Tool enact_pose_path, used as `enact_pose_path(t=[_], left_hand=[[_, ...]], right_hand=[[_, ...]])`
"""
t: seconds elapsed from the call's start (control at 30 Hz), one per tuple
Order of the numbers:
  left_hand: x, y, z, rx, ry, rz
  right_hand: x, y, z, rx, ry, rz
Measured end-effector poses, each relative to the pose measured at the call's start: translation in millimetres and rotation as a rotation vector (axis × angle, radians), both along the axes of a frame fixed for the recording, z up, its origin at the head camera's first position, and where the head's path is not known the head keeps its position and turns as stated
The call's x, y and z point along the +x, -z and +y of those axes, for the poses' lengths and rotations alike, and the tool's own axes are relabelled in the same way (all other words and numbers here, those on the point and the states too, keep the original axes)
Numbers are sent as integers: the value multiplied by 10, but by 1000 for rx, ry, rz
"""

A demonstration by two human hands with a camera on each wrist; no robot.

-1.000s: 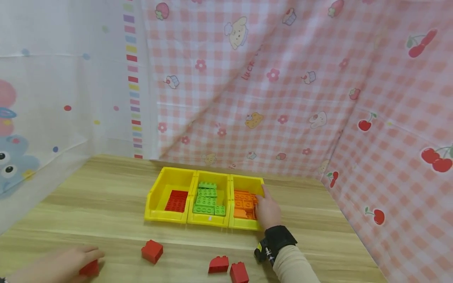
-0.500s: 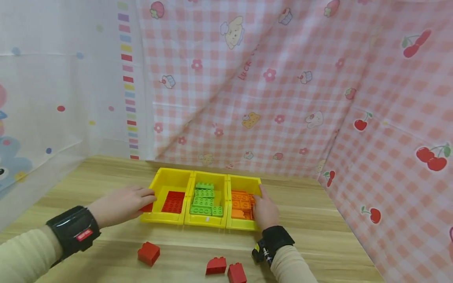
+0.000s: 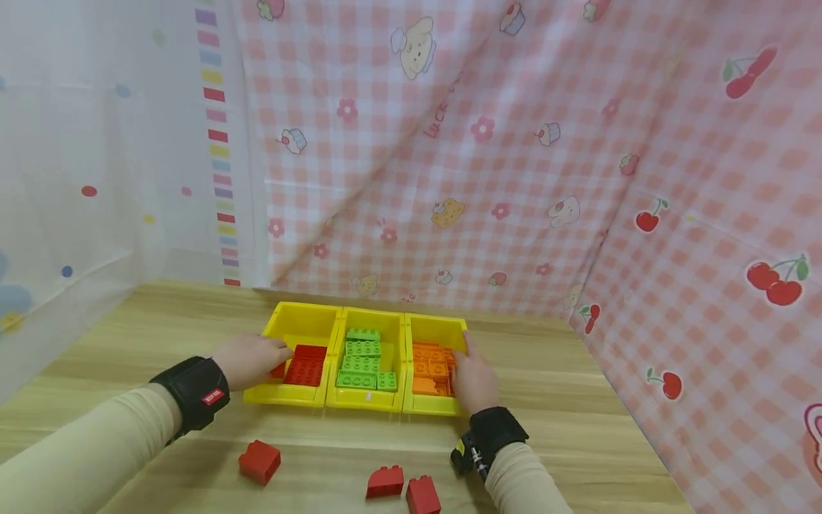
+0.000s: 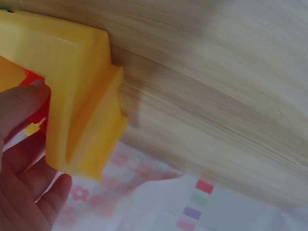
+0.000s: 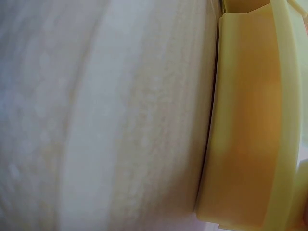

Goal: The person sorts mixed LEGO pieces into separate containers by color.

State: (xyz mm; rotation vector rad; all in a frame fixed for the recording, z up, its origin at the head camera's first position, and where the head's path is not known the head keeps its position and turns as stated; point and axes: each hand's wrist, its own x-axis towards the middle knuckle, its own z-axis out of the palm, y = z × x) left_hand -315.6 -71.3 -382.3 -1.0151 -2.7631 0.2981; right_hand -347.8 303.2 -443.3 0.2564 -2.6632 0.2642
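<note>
My left hand (image 3: 249, 359) reaches over the side of the left yellow bin (image 3: 282, 392) and pinches a red toy brick (image 3: 278, 370). In the left wrist view that red brick (image 4: 41, 111) shows between thumb and fingers, partly covered by the bin's wall. Flat red bricks (image 3: 305, 365) lie in this bin, just right of the fingers. My right hand (image 3: 477, 382) grips the outer wall of the right yellow bin (image 3: 433, 405), beside its orange bricks (image 3: 429, 365). The right wrist view shows mostly the bin's side; almost all of that hand is outside it.
Between the two outer bins, a middle yellow bin (image 3: 364, 401) holds several green bricks (image 3: 361, 363). Loose red bricks lie on the wooden table nearer the person: one at left (image 3: 260, 462), a rounded one (image 3: 385, 482) and another (image 3: 423, 496). Patterned cloth (image 3: 385, 178) hangs behind.
My left hand has carried the red brick from the table's front left up and right into the left bin. The right hand stays on the right bin. The head view has shifted slightly.
</note>
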Motion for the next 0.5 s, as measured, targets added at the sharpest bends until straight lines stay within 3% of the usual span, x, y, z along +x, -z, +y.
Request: enact_pose_path(t=[0.17,0.3,0.5], left_hand=[[-12,13,58,-34,-76,-67],[13,-14,85,12,-118,-151],[48,-19,83,-4,-111,-184]], right_hand=[[4,-19,1,3,7,-19],[4,-25,-9,3,17,-37],[13,-45,-8,5,15,-33]])
